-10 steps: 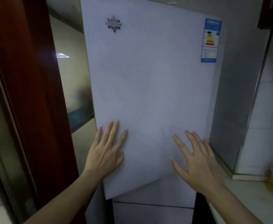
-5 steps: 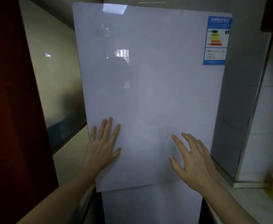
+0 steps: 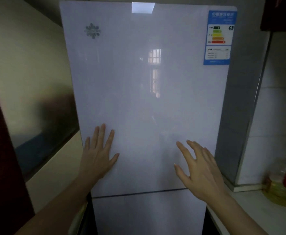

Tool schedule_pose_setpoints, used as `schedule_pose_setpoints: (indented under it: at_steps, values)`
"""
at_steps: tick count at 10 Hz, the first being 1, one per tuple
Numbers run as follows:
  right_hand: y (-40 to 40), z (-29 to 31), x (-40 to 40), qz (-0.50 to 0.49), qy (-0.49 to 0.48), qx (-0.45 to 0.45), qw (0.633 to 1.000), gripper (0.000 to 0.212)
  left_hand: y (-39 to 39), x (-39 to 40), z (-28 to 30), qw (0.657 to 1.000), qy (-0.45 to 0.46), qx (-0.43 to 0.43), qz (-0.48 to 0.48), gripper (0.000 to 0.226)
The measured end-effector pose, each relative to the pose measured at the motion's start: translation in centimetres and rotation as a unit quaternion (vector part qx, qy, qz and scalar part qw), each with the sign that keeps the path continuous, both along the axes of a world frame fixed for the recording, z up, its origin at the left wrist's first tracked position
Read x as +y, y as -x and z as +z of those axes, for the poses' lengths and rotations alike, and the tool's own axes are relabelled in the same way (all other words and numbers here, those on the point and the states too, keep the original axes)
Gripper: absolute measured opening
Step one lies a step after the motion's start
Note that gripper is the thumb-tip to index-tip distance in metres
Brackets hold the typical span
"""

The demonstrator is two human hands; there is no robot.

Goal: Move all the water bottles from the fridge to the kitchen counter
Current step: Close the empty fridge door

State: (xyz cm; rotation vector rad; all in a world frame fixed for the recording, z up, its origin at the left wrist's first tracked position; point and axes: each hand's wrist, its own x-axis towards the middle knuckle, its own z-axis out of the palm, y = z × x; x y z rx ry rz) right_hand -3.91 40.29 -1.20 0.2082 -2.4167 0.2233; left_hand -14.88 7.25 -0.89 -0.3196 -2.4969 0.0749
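Observation:
The white fridge's upper door (image 3: 147,90) fills the middle of the view and lies flush with the lower door (image 3: 147,216). My left hand (image 3: 99,155) rests flat on the upper door near its lower left edge, fingers spread. My right hand (image 3: 200,168) hovers at the door's lower right, fingers apart, holding nothing; whether it touches the door I cannot tell. No water bottles are visible. The white kitchen counter (image 3: 250,211) starts at the fridge's right side.
A bottle of yellow oil with a red cap (image 3: 281,182) stands on the counter at the right edge. A dark red door frame (image 3: 1,158) is at the far left. A blue energy label (image 3: 219,37) sits on the door's top right corner. White tiled wall is behind the counter.
The upper fridge door has swung from ajar to closed against the cabinet. Both hands stayed near its lower part, and the view shifted left of the door frame.

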Motion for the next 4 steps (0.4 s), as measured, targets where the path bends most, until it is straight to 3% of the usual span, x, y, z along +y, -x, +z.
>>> schedule_pose_setpoints:
  at_steps: [2, 3, 4]
  values:
    - [-0.1, -0.1, 0.4, -0.005, -0.007, -0.046, 0.999, 0.068, -0.6, 0.6, 0.2, 1.0, -0.009, -0.012, 0.008, 0.088]
    - [-0.1, 0.5, 0.0, 0.009, 0.004, -0.053, 0.999, 0.069, -1.5, 0.9, 0.7, 0.998, -0.047, -0.027, 0.019, 0.086]
    - [-0.3, 1.5, 0.0, 0.016, 0.014, -0.054, 0.998, 0.069, -3.3, 2.0, 1.0, 0.988, -0.145, -0.053, 0.019, 0.083]
